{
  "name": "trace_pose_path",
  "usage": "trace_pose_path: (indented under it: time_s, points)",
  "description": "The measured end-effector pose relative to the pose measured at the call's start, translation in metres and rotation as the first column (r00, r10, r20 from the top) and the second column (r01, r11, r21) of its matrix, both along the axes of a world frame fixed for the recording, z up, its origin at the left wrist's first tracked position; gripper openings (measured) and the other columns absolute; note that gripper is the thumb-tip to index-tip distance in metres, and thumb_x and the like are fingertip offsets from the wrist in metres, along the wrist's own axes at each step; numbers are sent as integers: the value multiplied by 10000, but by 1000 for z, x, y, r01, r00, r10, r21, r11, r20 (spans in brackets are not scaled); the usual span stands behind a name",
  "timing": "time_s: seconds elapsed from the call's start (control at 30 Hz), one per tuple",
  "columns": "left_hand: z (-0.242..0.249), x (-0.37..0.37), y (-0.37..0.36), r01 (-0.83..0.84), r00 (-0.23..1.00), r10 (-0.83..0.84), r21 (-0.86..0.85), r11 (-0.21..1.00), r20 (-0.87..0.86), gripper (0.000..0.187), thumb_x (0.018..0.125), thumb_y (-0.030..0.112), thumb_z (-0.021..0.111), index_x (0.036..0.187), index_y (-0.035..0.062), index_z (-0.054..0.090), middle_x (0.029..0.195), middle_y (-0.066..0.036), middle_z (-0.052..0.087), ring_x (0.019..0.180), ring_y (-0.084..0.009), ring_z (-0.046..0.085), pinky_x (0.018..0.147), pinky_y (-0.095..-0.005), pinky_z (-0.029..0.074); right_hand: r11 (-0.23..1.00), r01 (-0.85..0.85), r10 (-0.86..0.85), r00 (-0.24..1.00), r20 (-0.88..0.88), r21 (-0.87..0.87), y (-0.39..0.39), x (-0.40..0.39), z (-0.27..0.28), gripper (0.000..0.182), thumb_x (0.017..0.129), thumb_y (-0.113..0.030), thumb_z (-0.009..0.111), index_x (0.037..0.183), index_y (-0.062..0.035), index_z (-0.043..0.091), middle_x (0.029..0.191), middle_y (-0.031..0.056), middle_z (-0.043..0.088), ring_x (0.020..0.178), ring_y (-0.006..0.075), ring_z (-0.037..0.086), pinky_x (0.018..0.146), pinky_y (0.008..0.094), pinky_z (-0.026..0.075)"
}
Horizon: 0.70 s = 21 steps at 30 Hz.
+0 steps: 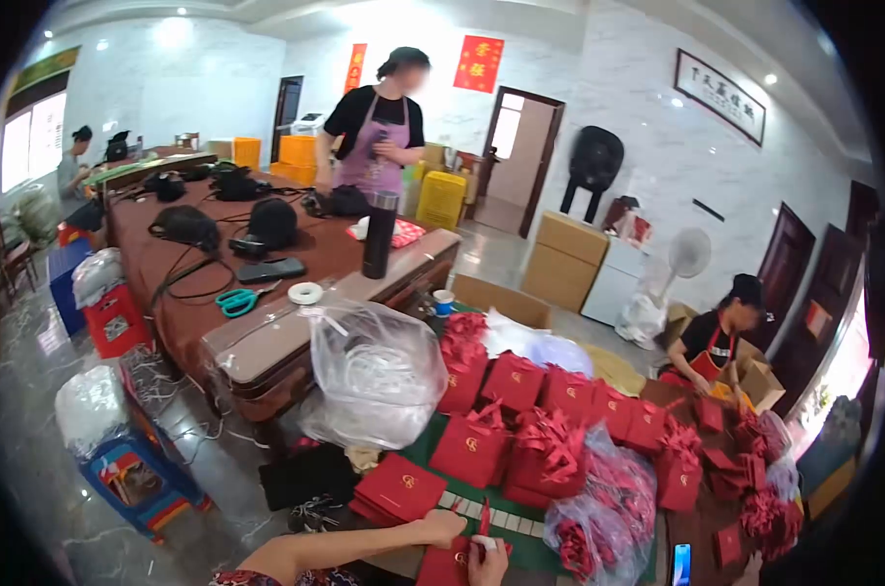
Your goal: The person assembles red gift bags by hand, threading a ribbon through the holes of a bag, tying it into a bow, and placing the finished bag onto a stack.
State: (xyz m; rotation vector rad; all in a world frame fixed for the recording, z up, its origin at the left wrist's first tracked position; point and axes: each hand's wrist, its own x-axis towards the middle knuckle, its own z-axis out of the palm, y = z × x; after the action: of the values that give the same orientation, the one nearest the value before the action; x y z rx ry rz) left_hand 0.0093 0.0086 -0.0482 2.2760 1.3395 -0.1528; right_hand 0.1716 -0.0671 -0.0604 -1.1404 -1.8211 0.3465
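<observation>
At the bottom edge, a red paper gift bag (pixel 439 566) with a gold logo lies in front of me, partly cut off by the frame. My left hand (pixel 444 528) is closed at its top edge, a short bit of red ribbon showing by the fingers. My right hand (pixel 488 563) pinches a red ribbon (pixel 484 518) that stands up from the bag; something white wraps one of its fingers. Left of the hands sits a stack of flat red bags (pixel 399 488). Behind them runs a row of small pale pieces (pixel 506 521) on a green surface.
Red bags with ribbons (pixel 478 444) stand beyond my hands. Ribbons fill a clear plastic bag (pixel 608 508); a phone (pixel 680 565) lies right. A large table (pixel 267 342) holds scissors (pixel 237 301), tape (pixel 306 293) and a bottle (pixel 380 234). Two co-workers are nearby, others farther back.
</observation>
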Motion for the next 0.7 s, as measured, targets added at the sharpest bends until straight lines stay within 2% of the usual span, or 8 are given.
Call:
trace_pose_path:
  time_s: [0.27, 0.3, 0.37, 0.47, 0.57, 0.6, 0.63, 0.7]
  points:
    - [2, 0, -9, -76, 971, 100, -118, 990, 216, 237, 845, 253, 690, 989, 98, 582, 943, -169, 678, 957, -384, 656, 745, -511, 501, 996, 42, -38, 998, 56, -81, -11, 19, 16, 137, 958, -105, 578, 1048, -53, 667, 982, 190, 622, 915, 398, 594, 795, 448, 485]
    - [0, 1, -12, -120, 944, 145, -102, 988, 297, 226, 829, 247, 687, 974, 105, 587, 936, -167, 680, 943, -385, 658, 740, -508, 504, 997, 71, -72, 996, 60, 16, -11, 18, 17, 139, 951, -151, 614, 1011, -47, 684, 915, 152, 665, 810, 335, 633, 723, 421, 506]
    - [-10, 4, -16, -172, 906, 195, -94, 981, 376, 216, 818, 261, 690, 978, 132, 622, 928, -151, 689, 929, -374, 664, 744, -499, 514, 997, 73, -73, 993, 88, 0, -2, 24, -2, 115, 900, -121, 650, 999, -68, 678, 911, 150, 651, 826, 349, 630, 723, 416, 508]
    - [-9, 1, -19, -167, 921, 187, -88, 982, 341, 188, 803, 190, 677, 974, 113, 674, 930, -175, 699, 925, -353, 678, 765, -463, 534, 976, 158, -140, 982, 127, -148, -10, 26, -14, 126, 860, -97, 681, 985, -90, 668, 905, 144, 644, 850, 363, 628, 739, 413, 503]
    - [-2, -11, -18, -111, 859, 148, -106, 988, 490, 188, 802, 80, 658, 987, 58, 678, 906, -173, 707, 917, -345, 686, 754, -433, 541, 961, 188, -169, 980, 106, -202, -11, 27, 0, 124, 846, -101, 702, 967, -82, 679, 915, 135, 643, 839, 359, 626, 735, 427, 493]
    - [4, -13, -16, -106, 831, 186, -178, 978, 525, 177, 824, 89, 657, 993, 39, 677, 865, -162, 714, 810, -301, 712, 696, -395, 551, 956, 184, -168, 982, 89, -227, -13, 29, 1, 128, 845, -100, 705, 969, -79, 680, 915, 132, 644, 842, 355, 626, 737, 422, 493]
    - [27, -10, -14, -151, 822, 343, -406, 901, 454, 160, 860, 95, 640, 993, 15, 676, 822, -142, 716, 662, -236, 711, 628, -352, 548, 943, 215, -196, 976, 100, -254, -12, 30, 3, 128, 845, -100, 705, 969, -79, 680, 915, 132, 644, 842, 355, 626, 737, 422, 493]
    - [28, -13, -12, -81, 808, 321, -446, 891, 495, 189, 896, 113, 619, 1029, -15, 663, 791, -129, 705, 573, -180, 685, 568, -328, 531, 948, 185, -182, 983, 35, -260, -17, 28, 8, 130, 843, -95, 710, 970, -83, 688, 916, 122, 650, 845, 339, 631, 744, 413, 494]
